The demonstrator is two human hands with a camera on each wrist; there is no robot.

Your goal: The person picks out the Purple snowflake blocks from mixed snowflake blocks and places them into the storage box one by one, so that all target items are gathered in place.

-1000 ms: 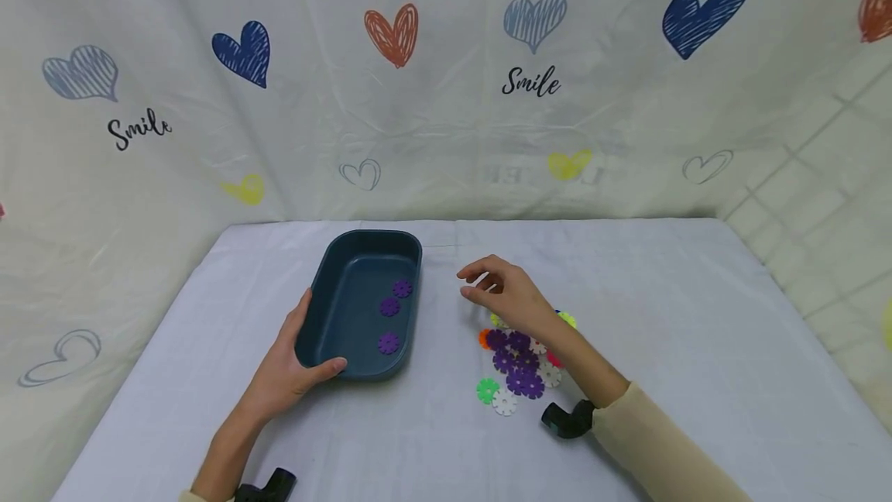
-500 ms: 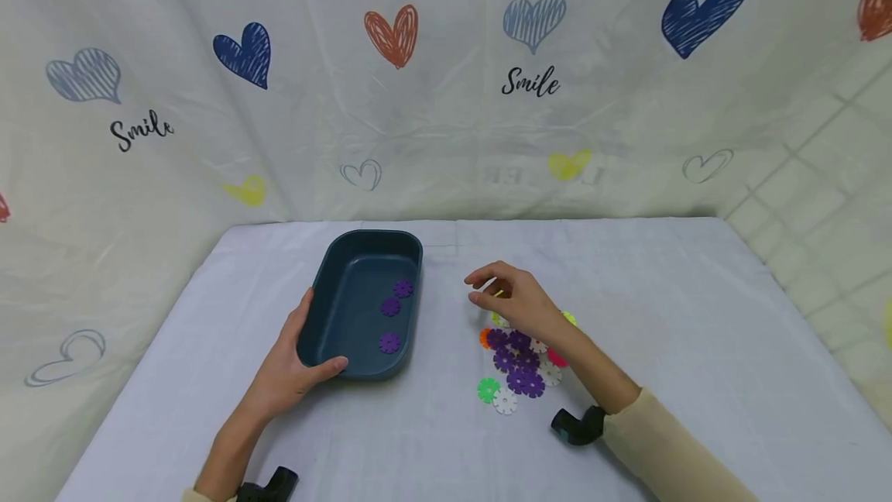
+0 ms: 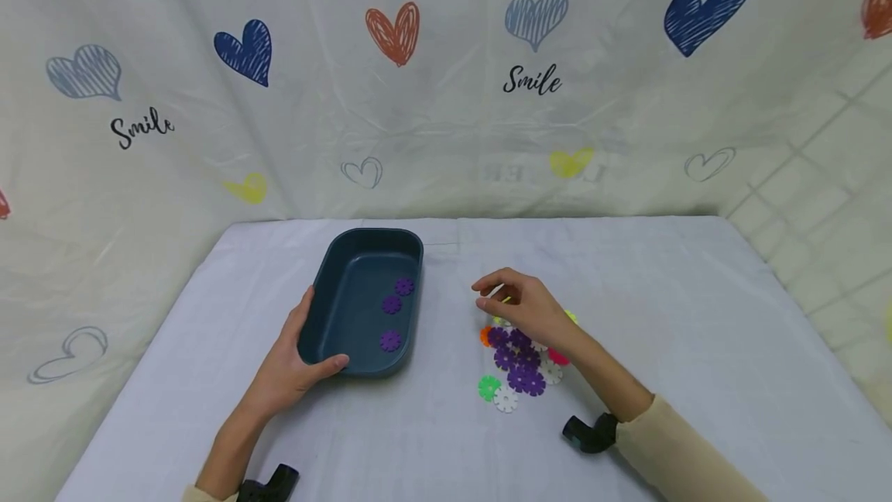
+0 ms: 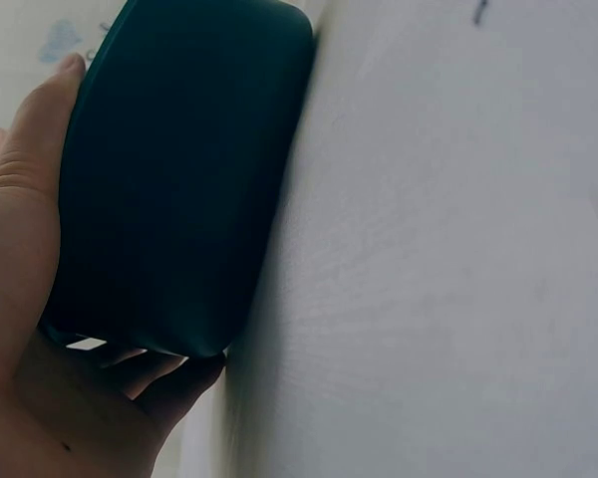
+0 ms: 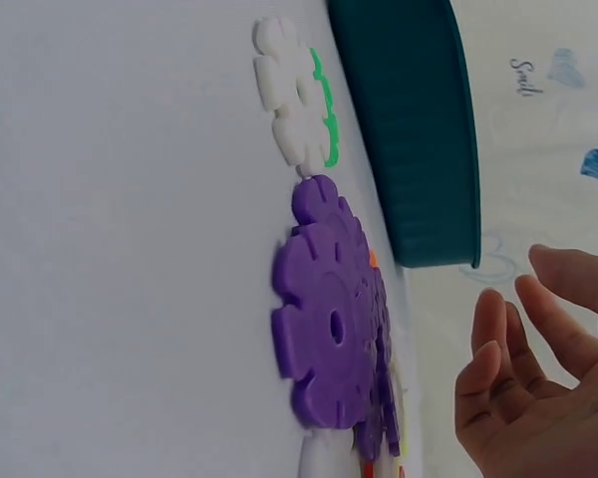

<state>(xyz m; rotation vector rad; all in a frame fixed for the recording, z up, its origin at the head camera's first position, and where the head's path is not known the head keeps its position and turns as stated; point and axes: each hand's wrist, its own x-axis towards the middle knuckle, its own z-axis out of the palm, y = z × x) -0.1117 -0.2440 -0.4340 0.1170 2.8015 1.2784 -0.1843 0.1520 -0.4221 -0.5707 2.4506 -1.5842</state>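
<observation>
Purple flower-shaped plastic discs (image 3: 519, 362), heaped right of the dark teal oblong tray (image 3: 354, 304) gripped by the left hand (image 3: 291, 370), appear light, stiff, best pinched at notched edges; the right hand (image 3: 533, 308), loosely curled, holds nothing.

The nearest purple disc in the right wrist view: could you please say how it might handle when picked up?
The purple disc looks like thin moulded plastic, so it is probably stiff and light. Lying flat and notched all round, it seems unlikely to roll.
</observation>
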